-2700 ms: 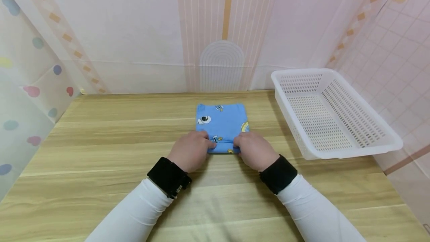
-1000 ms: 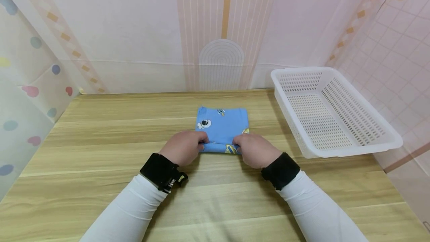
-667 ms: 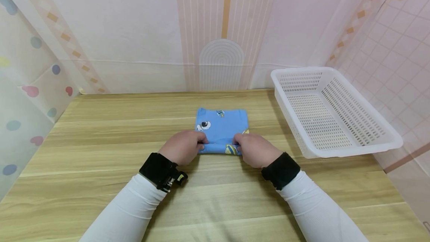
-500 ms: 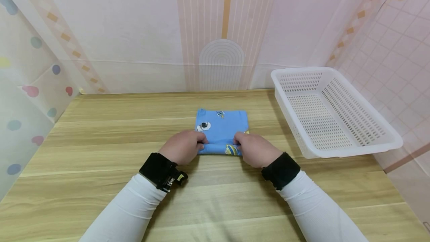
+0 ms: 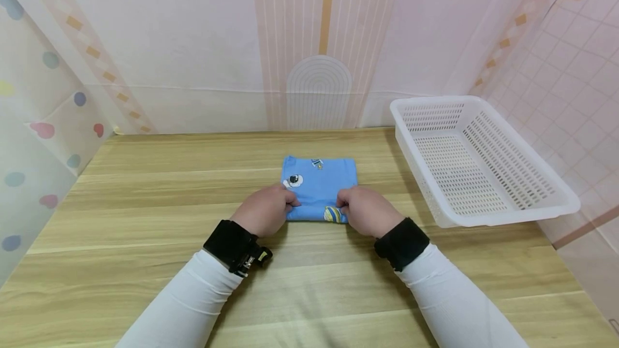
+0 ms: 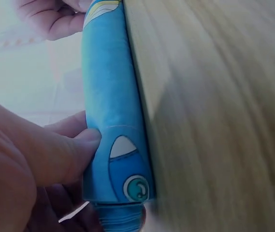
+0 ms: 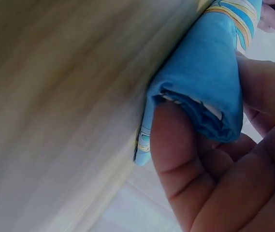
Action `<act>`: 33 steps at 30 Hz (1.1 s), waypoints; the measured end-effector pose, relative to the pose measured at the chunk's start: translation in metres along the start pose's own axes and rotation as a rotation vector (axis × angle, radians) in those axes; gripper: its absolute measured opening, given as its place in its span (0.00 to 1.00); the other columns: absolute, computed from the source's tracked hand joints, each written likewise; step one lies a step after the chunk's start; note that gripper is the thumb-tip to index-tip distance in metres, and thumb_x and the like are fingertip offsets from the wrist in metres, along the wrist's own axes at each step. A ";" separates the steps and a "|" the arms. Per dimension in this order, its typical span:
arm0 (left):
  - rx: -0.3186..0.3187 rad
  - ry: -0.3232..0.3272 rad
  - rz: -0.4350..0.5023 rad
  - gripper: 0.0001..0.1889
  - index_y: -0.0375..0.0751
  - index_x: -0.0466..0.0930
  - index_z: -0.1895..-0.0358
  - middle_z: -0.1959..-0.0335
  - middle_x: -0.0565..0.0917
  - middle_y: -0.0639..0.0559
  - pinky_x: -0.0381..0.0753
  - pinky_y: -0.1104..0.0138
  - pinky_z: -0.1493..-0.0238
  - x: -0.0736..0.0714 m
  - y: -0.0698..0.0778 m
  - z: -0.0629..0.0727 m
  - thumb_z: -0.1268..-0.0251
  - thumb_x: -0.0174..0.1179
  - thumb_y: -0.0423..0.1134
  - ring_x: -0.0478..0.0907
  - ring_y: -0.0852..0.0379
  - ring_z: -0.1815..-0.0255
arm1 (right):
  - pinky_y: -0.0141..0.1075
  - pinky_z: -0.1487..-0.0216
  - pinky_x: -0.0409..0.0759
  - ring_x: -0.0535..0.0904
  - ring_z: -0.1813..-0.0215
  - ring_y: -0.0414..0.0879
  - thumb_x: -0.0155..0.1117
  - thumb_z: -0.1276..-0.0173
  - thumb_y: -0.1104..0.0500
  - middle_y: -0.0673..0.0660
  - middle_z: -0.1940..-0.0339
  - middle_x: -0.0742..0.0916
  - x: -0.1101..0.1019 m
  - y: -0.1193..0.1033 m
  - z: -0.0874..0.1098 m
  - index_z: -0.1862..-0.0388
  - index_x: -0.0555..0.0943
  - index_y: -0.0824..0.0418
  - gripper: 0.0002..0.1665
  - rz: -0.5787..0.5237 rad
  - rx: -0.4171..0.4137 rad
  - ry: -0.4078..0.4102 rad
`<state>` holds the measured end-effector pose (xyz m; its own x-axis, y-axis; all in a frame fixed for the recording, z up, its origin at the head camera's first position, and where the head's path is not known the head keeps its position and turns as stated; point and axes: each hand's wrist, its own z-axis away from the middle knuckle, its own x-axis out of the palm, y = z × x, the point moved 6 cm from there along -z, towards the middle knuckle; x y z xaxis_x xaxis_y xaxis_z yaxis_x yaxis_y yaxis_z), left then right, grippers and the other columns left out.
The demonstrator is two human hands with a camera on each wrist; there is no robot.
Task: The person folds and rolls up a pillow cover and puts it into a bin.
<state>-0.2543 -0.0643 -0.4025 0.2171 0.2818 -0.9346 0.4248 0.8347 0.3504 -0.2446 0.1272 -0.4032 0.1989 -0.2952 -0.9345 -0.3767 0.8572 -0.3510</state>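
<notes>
Your left hand (image 5: 265,211) gripped the cloth (image 5: 320,179) at its eight o'clock corner and your right hand (image 5: 369,210) at its four o'clock corner, each narrowed to a pinch round the roll (image 5: 311,213) along the six o'clock edge. Holding both ends probably kept that roll even and its layers from springing loose. (One right finger sat at the roll's end, perhaps to keep it tucked.) The cloth's twelve o'clock part lay flat, its weight likely taken by the wood beneath.

All this was near the middle of the bench (image 5: 169,203), pale wood with grain running from nine to three. The white basket (image 5: 459,176) stood at three o'clock from the cloth, well apart, seemingly set there to leave you elbow room. Behind, at twelve, rose a pinkish wall (image 5: 193,42) with printed arches; spots showed at ten, a grid at two.
</notes>
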 end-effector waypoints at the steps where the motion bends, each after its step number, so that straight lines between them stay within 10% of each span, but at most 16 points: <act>1: 0.000 0.005 -0.011 0.12 0.42 0.90 0.47 0.48 0.87 0.46 0.83 0.53 0.38 0.000 0.001 0.000 0.23 0.58 0.31 0.84 0.45 0.43 | 0.43 0.49 0.85 0.84 0.56 0.46 0.65 0.24 0.63 0.55 0.58 0.90 0.000 0.000 0.000 0.57 0.86 0.58 0.04 0.003 0.006 0.001; 15: 0.099 0.153 -0.174 0.14 0.47 0.89 0.59 0.61 0.88 0.51 0.83 0.57 0.51 0.004 0.017 -0.003 0.30 0.58 0.24 0.82 0.51 0.61 | 0.40 0.52 0.83 0.80 0.58 0.48 0.67 0.27 0.66 0.55 0.61 0.88 0.000 -0.008 -0.001 0.58 0.90 0.60 0.06 0.133 -0.066 0.083; 33: 0.122 0.155 -0.212 0.12 0.43 0.92 0.57 0.55 0.90 0.50 0.85 0.55 0.45 0.000 0.021 0.010 0.36 0.64 0.25 0.85 0.50 0.53 | 0.40 0.59 0.80 0.77 0.65 0.45 0.71 0.35 0.68 0.51 0.69 0.83 -0.001 -0.020 0.009 0.67 0.86 0.59 0.06 0.148 -0.172 0.073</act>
<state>-0.2369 -0.0515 -0.3945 -0.0204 0.1838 -0.9827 0.5508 0.8224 0.1424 -0.2288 0.1141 -0.3948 0.0666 -0.2062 -0.9762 -0.5464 0.8111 -0.2086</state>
